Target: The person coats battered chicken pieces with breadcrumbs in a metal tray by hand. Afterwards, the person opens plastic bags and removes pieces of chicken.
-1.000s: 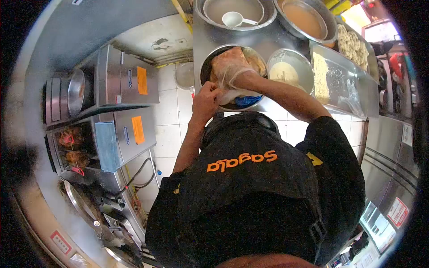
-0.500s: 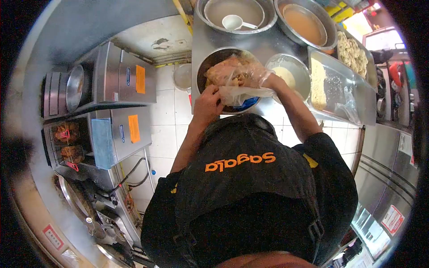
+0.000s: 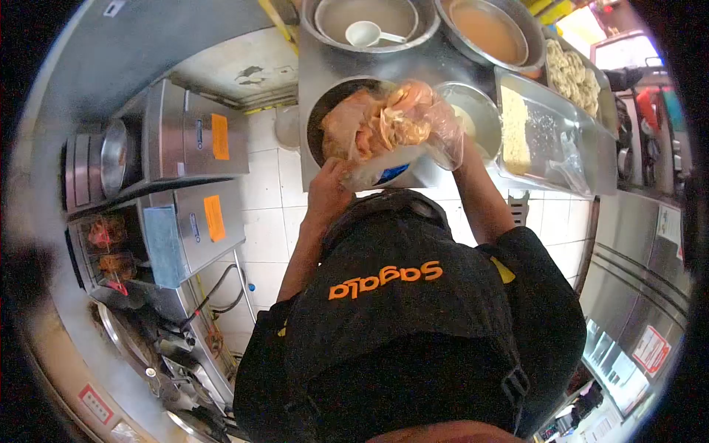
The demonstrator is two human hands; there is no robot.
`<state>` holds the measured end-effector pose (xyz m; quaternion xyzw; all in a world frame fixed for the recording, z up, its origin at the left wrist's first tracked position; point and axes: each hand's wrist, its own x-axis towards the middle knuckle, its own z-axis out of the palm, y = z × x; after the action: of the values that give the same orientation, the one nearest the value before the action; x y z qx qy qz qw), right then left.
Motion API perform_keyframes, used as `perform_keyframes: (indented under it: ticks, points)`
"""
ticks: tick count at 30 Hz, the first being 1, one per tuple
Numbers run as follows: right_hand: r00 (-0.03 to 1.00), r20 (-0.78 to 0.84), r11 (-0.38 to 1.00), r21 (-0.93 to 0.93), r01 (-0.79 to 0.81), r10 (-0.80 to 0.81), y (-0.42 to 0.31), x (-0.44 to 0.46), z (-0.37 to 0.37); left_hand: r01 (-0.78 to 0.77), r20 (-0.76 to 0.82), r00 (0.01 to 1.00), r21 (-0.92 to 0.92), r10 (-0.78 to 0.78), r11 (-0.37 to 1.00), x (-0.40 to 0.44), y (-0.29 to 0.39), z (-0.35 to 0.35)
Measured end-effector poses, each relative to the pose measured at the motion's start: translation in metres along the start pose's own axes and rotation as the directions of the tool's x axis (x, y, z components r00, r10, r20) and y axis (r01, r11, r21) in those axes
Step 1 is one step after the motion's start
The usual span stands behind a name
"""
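Observation:
A clear plastic bag (image 3: 384, 164) with raw marinated meat (image 3: 346, 122) lies over a round metal bowl (image 3: 319, 107) at the counter's front edge. My left hand (image 3: 330, 190) is closed on the bag's near left edge. My right hand (image 3: 441, 125), in a clear plastic glove, grips a clump of raw meat pieces (image 3: 402, 127) over the bag, and its fingers are partly hidden by meat and plastic. Something blue (image 3: 393, 173) shows below the bag's near side. Just right of my right hand is a bowl of pale powder or batter (image 3: 480, 111).
At the back stand a basin with a white scoop (image 3: 363, 33) and a basin of orange-brown liquid (image 3: 487, 33). A metal tray (image 3: 554, 136) with pale crumbs sits right, beside a tray of coated pieces (image 3: 574, 74). Metal fryer-like units (image 3: 196, 136) stand left, with fried food in baskets (image 3: 111, 247).
My right hand has come up from inside the bag and now holds a clump of meat above it. My left hand keeps its hold on the bag edge. The whole view has shifted slightly.

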<state>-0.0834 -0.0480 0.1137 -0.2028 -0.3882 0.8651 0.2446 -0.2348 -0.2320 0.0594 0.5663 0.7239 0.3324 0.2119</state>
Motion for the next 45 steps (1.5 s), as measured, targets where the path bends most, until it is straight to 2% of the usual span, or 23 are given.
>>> perform_keyframes:
  ticks: [1,6,9,11,13,17,19,20,28,34,40,45]
  points:
    - [0.999,-0.044,0.997,0.069,0.029,-0.026,-0.007,-0.006,0.006,0.007,-0.001,1.0,-0.011,-0.007,1.0,0.001,0.0,0.001]
    - [0.952,-0.084,0.955,0.007,0.296,-0.294,-0.01,-0.018,-0.009,0.042,-0.039,0.998,-0.066,-0.044,0.997,0.003,0.003,0.013]
    - [0.909,-0.081,0.912,-0.029,0.408,-0.409,-0.018,-0.041,-0.018,-0.051,-0.081,0.996,-0.045,0.047,0.998,0.005,0.002,0.015]
    - [0.88,-0.071,0.882,-0.056,0.467,-0.47,-0.03,-0.065,-0.027,0.02,-0.038,0.999,-0.11,-0.024,0.994,0.004,-0.001,0.019]
    - [0.849,-0.057,0.85,-0.088,0.519,-0.525,-0.045,-0.097,-0.036,-0.03,-0.145,0.989,-0.043,0.024,0.999,0.004,-0.002,0.022]
    - [0.783,-0.043,0.781,-0.132,0.611,-0.62,-0.069,-0.159,-0.051,-0.301,-0.209,0.948,-0.334,0.241,0.894,0.008,0.001,0.022]
    - [0.764,-0.041,0.76,-0.149,0.633,-0.644,-0.078,-0.182,-0.06,0.009,-0.054,0.998,-0.438,-0.037,0.899,0.005,0.015,0.021]
    - [0.759,-0.036,0.755,-0.15,0.639,-0.65,-0.08,-0.188,-0.061,0.01,-0.064,0.997,-0.42,-0.041,0.908,0.006,0.013,0.024]
    - [0.756,-0.02,0.747,-0.172,0.643,-0.655,-0.09,-0.204,-0.08,-0.065,-0.141,0.99,-0.251,0.03,0.966,0.006,0.008,0.036]
    - [0.781,0.012,0.767,-0.18,0.616,-0.625,-0.092,-0.193,-0.093,-0.124,-0.149,0.98,0.061,0.132,0.99,0.005,0.013,0.032]
    - [0.874,0.084,0.84,-0.249,0.483,-0.478,-0.088,-0.14,-0.117,-0.061,-0.12,0.99,0.074,0.07,0.995,0.002,0.039,0.03]
    - [0.97,0.071,0.833,-0.5,0.236,-0.232,-0.068,-0.079,-0.175,0.004,-0.162,0.987,-0.009,-0.006,1.0,-0.004,0.034,0.037]
